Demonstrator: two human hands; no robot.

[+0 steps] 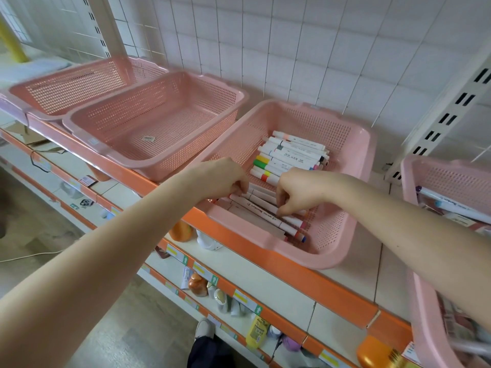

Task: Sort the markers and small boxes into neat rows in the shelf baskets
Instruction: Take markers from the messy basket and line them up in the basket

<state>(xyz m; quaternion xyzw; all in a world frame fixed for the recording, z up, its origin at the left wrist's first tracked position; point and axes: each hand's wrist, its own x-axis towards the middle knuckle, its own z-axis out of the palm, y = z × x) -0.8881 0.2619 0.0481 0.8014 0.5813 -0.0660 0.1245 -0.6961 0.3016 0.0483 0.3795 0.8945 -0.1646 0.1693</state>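
**Forearms reach into basket [305, 120] on shelf**

Right hand [295, 192] is knuckles-up, with thumb and curled fingers pinching one of the front markers [261, 211]. Left hand [225, 179] curls over those markers' left ends. Its fingertips are hidden, so its hold cannot be told. Front markers lie in a row along the basket's near wall. Rear markers [289, 155] are stacked toward its back wall. Barrel print is unreadable.

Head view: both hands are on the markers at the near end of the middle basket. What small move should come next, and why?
Probably draw the near markers together and turn them to match the far row. The left hand and right hand each pinch them, but they lie fanned and slanted in the pink basket, while the far row lies stacked parallel.
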